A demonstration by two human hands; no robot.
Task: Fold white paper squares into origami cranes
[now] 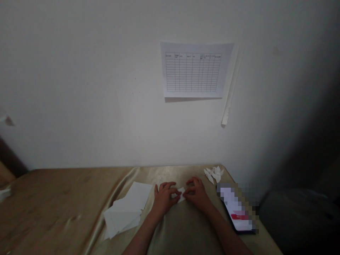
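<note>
A small piece of folded white paper (181,199) rests on the cloth-covered table between my two hands. My left hand (166,195) pinches its left side with thumb and index finger, the other fingers fanned out. On the opposite side, my right hand (196,193) grips the paper in the same way, fingertips almost meeting those of the left. Parts of the paper are covered by the fingers. Just left of my left hand lies a spread stack of white paper sheets (127,209).
Small folded paper pieces (214,174) lie at the back right corner. A phone (237,212) with a lit, partly blurred screen lies right of my right arm. The tan cloth (58,209) has ridged folds. A printed table sheet (195,71) hangs on the wall behind.
</note>
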